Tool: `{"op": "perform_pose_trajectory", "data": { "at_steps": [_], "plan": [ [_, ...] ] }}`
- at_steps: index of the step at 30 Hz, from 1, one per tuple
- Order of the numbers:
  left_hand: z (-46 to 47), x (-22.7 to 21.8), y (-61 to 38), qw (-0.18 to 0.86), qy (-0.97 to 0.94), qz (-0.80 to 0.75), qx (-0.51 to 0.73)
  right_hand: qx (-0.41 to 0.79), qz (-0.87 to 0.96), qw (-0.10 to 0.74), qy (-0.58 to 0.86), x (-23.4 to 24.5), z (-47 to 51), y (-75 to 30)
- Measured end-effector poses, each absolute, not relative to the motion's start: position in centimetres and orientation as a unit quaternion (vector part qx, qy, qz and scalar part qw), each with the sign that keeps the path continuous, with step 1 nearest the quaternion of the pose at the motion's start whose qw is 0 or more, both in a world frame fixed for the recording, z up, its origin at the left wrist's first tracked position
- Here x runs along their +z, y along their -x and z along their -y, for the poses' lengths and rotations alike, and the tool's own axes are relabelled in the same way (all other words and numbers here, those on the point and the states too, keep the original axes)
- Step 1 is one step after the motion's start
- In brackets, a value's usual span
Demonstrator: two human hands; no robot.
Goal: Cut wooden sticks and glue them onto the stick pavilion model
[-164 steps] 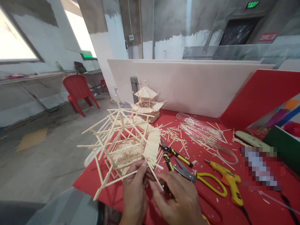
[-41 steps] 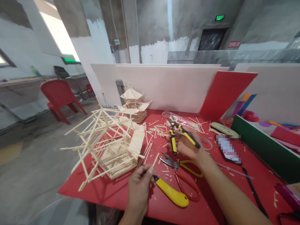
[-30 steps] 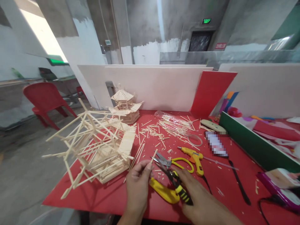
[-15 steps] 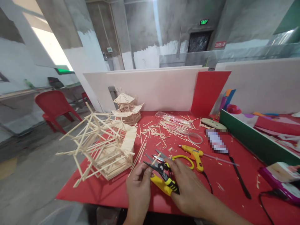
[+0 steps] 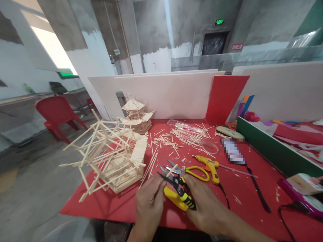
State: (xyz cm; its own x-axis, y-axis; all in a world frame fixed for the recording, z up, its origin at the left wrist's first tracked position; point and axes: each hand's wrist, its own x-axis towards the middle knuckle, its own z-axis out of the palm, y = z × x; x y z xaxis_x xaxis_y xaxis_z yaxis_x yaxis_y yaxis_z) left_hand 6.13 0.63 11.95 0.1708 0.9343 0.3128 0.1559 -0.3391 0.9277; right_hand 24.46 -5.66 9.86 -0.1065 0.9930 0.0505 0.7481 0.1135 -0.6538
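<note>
Held in my right hand [image 5: 203, 203] is a pair of yellow-and-black cutting shears [image 5: 178, 198], jaws pointing up and left. My left hand [image 5: 150, 198] has its fingers pinched on a thin wooden stick [image 5: 172, 170], whose far end sticks out past the black jaws. Whether the blades touch the stick I cannot tell. Just beyond the shears lie yellow-handled scissors [image 5: 202, 174] with their blades apart. Left of my hands stands an open frame model of wooden sticks [image 5: 108, 158].
Cut sticks [image 5: 165, 140] and a clear plastic bag of sticks [image 5: 188, 131] are strewn over the red table [image 5: 121, 210]. A yellow glue gun [image 5: 209, 165] with its cord lies to the right. A small pagoda model [image 5: 136, 116] stands behind, near a white board [image 5: 174, 97].
The shears and my right hand have shifted slightly right, uncovering more of the scissors. My left hand has turned a little, its fingers closing more over the stick.
</note>
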Motion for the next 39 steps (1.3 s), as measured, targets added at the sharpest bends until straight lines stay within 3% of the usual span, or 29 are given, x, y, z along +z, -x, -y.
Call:
{"op": "perform_pose_trajectory", "data": {
  "at_steps": [6,12,18,27,33,39],
  "plan": [
    [-1.4,12.1,-5.8,0.406,-0.687,-0.395,0.454,0.316,0.695,0.214,0.609,9.6,5.3,-25.0],
    [-1.5,12.1,-5.4,0.569,-0.604,-0.409,0.381,0.306,0.714,0.241,0.582,9.7,5.3,-25.0],
    [-1.4,11.6,-5.3,0.634,-0.545,-0.410,0.363,0.331,0.698,0.231,0.592,10.0,5.7,-24.7],
    [-2.2,11.6,-5.3,0.820,-0.351,-0.342,0.295,0.339,0.713,0.247,0.562,9.3,5.3,-25.3],
    [-2.5,11.4,-5.4,0.823,-0.347,-0.339,0.295,0.385,0.693,0.243,0.559,9.8,4.9,-25.2],
    [-3.2,10.2,-5.0,0.695,-0.472,-0.397,0.370,0.497,0.627,0.236,0.551,11.6,4.9,-25.4]
  ]
}}
